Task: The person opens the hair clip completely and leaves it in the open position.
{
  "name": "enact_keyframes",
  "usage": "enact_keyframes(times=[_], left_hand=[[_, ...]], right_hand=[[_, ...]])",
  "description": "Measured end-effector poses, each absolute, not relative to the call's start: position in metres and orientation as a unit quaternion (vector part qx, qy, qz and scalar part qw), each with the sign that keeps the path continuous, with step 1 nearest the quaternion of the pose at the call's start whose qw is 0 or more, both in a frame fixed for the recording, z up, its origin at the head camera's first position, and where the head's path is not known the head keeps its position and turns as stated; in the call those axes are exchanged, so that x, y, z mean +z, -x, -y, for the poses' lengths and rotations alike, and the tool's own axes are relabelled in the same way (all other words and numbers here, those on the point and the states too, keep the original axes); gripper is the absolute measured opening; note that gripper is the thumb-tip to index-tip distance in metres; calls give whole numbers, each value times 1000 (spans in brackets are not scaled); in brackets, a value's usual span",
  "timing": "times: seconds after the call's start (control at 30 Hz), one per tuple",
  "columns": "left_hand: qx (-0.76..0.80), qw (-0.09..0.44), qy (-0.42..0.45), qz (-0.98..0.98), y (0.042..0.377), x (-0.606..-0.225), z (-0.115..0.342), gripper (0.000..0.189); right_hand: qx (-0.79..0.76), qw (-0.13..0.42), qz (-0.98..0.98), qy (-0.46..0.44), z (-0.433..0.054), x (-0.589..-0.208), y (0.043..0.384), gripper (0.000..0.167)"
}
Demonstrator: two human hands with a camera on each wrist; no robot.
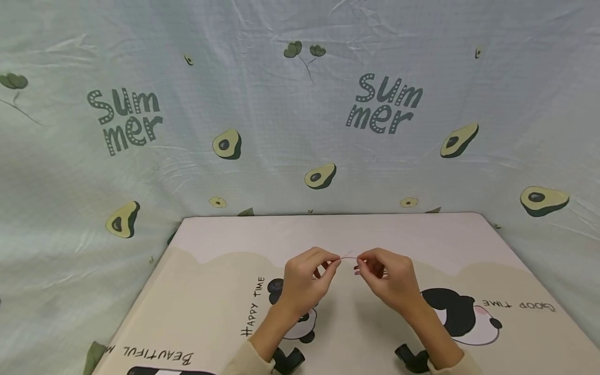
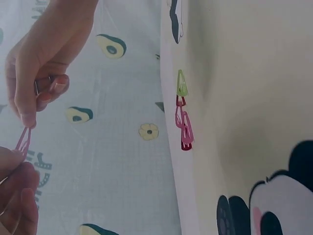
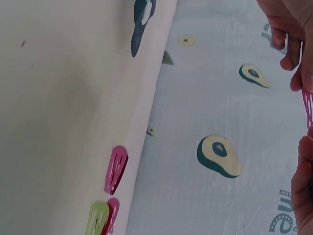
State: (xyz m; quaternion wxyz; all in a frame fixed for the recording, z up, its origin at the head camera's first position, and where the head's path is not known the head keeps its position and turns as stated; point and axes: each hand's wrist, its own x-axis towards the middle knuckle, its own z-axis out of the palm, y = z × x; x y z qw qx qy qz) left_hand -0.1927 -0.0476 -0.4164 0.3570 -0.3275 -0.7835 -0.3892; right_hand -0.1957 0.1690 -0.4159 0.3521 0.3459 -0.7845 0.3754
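A thin pink snap hair clip (image 1: 348,257) (image 2: 24,139) (image 3: 307,105) is stretched between both hands, above the table. My left hand (image 1: 305,276) (image 2: 17,191) pinches one end between thumb and forefinger. At the other end, my right hand (image 1: 392,277) (image 2: 44,63) pinches it the same way, with its remaining fingers curled loosely. On the table lie several more clips: a light green clip (image 2: 181,84) (image 3: 97,218), pink clips (image 2: 188,128) (image 3: 116,168) and a red clip (image 2: 186,146), some overlapping. These lying clips cannot be made out in the head view.
The pale table (image 1: 197,291) carries printed panda pictures and lettering. A light curtain (image 1: 272,114) with avocado prints hangs behind its far edge. Black wrist mounts (image 1: 289,360) show near both sleeves.
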Motion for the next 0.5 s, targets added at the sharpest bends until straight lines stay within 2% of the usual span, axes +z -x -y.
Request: enact_keyframes(times=[0.03, 0.13, 0.2, 0.37, 0.5], left_hand=[[-384, 351, 329, 788, 193, -415, 45, 2], [-372, 332, 333, 800, 193, -412, 37, 2], [-366, 317, 331, 810, 194, -411, 31, 3], [-347, 274, 321, 837, 201, -413, 17, 4], [-342, 223, 308, 860, 209, -418, 9, 4]], right_hand=[[379, 351, 783, -346, -173, -416, 196, 2], [383, 353, 782, -344, -184, -418, 195, 12], [375, 358, 783, -343, -190, -418, 195, 4], [346, 366, 800, -326, -204, -423, 196, 32], [328, 343, 828, -299, -211, -429, 196, 28]])
